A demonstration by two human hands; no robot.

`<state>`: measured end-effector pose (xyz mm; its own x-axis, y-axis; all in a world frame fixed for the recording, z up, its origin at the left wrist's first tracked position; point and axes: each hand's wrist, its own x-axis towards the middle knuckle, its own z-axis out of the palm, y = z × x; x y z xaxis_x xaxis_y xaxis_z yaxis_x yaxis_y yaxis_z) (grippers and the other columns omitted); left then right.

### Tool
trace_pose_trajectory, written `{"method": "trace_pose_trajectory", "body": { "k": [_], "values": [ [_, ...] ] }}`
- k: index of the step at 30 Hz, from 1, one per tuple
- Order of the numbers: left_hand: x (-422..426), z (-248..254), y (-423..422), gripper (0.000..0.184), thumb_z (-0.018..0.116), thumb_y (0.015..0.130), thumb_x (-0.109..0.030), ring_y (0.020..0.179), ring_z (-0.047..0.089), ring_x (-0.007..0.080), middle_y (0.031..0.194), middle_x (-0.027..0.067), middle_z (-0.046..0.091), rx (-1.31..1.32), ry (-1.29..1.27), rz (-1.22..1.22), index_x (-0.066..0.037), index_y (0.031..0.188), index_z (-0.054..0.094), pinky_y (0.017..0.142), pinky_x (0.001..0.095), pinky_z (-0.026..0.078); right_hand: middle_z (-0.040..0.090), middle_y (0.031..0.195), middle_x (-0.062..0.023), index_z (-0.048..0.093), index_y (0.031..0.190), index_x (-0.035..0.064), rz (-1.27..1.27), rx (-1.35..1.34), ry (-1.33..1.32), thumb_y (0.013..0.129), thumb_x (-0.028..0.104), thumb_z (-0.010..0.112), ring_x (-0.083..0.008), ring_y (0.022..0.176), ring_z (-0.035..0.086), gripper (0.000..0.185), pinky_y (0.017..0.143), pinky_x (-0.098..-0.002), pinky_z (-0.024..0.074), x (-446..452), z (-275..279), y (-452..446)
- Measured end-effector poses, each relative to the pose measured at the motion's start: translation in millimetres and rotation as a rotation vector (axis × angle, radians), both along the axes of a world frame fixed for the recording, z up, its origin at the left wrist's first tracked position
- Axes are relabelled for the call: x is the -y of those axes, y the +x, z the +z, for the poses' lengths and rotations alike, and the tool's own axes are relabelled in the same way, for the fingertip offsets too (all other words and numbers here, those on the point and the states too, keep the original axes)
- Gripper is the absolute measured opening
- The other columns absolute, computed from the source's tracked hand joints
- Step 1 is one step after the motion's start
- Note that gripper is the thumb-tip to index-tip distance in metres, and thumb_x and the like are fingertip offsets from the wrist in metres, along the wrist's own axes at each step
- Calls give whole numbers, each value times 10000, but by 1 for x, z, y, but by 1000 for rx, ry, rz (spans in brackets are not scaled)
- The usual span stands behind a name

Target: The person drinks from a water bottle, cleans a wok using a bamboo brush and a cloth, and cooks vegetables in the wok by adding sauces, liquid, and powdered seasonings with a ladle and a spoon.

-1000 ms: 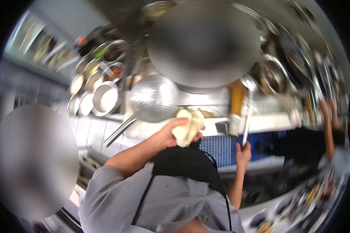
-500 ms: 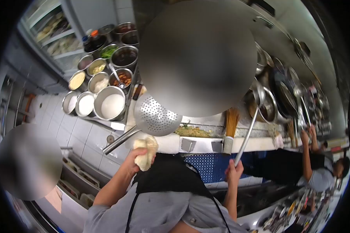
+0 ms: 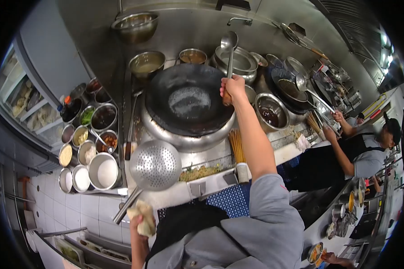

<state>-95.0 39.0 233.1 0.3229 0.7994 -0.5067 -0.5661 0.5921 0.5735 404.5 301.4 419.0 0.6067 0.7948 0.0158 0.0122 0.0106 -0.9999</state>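
Observation:
My right hand [image 3: 234,91] is closed around the handle of a metal ladle [image 3: 229,41], whose bowl is up behind the wok's right side. The large dark wok [image 3: 188,98] rests on the round metal burner, with a pale wet-looking patch at its bottom. At the lower left, my left hand [image 3: 140,225] grips a folded cream cloth [image 3: 143,217]. A perforated strainer [image 3: 155,165] lies at the counter's front edge, its handle pointing down-left just above the cloth.
Seasoning containers [image 3: 103,171] stand at the left. Behind the wok are pots of liquid [image 3: 147,64]. A bamboo brush [image 3: 236,145] stands at the front, and a bowl of dark sauce [image 3: 271,112] to its right. A co-worker [image 3: 345,152] works at the right with a ladle.
My right hand has risen from the lower right to beside the wok with the ladle. My left hand has moved down and left with the cloth. The wok is now in clear view.

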Motion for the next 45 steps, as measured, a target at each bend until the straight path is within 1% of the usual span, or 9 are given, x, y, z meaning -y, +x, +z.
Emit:
{"method": "trace_pose_trajectory", "body": {
  "k": [9,16,18,20,27,30,33,35,45],
  "values": [
    [43,15,3,503,693,699,-436,602,607,224,755,65,626,-223,-182,394,-94,1056,599,514,346,494,569,609,-149,574,737,-60,-205,-117,49,838,-50,512,-231,455,558,119,393,-357,452,-169,25,98],
    [23,27,36,503,717,700,-421,597,610,242,725,92,614,-322,-158,308,-66,1035,595,509,339,492,529,617,-64,507,776,43,284,-925,458,947,102,514,-188,454,498,181,409,-316,420,-161,18,149],
    [12,32,45,529,730,689,-414,607,610,247,754,101,617,-305,-166,295,-54,1049,588,509,340,496,516,599,-68,502,763,36,229,-820,326,943,97,505,-197,429,482,190,407,-310,400,-127,0,162],
    [3,25,49,542,734,684,-410,611,611,246,769,99,620,-298,-188,307,-49,1059,583,509,340,500,566,610,-100,543,766,-4,15,-75,-25,909,45,515,-232,427,537,154,421,-339,439,-96,-5,164],
    [-17,7,47,714,775,718,-480,753,644,254,914,123,636,-327,-62,224,-32,1217,530,614,361,545,675,705,-219,644,919,-119,-120,558,-503,772,34,557,-243,502,641,230,482,-409,498,-91,-42,199],
    [-13,17,54,781,814,722,-493,822,654,263,971,127,634,-351,52,193,-27,1265,501,670,379,559,674,685,-177,656,882,-80,115,345,-635,784,36,563,-241,459,599,178,473,-395,492,-103,-30,202],
    [-3,27,58,806,839,706,-422,841,657,263,998,133,634,-350,34,150,-13,1302,480,693,379,563,572,628,-60,619,786,44,-8,-632,166,830,91,595,-164,544,559,69,507,-317,467,-94,-55,209],
    [7,19,57,757,805,719,-385,817,663,279,991,154,644,-331,-75,210,-1,1291,491,696,391,568,597,762,-97,604,849,-53,121,-671,435,776,33,617,-152,598,522,113,543,-275,480,-82,-54,195],
    [3,45,60,650,795,755,-330,781,683,259,959,163,650,-113,-11,139,31,1219,518,672,360,580,491,717,-86,229,1285,-145,470,-1312,155,962,44,454,-176,514,522,436,458,-269,507,-92,51,114]
  ]
}}
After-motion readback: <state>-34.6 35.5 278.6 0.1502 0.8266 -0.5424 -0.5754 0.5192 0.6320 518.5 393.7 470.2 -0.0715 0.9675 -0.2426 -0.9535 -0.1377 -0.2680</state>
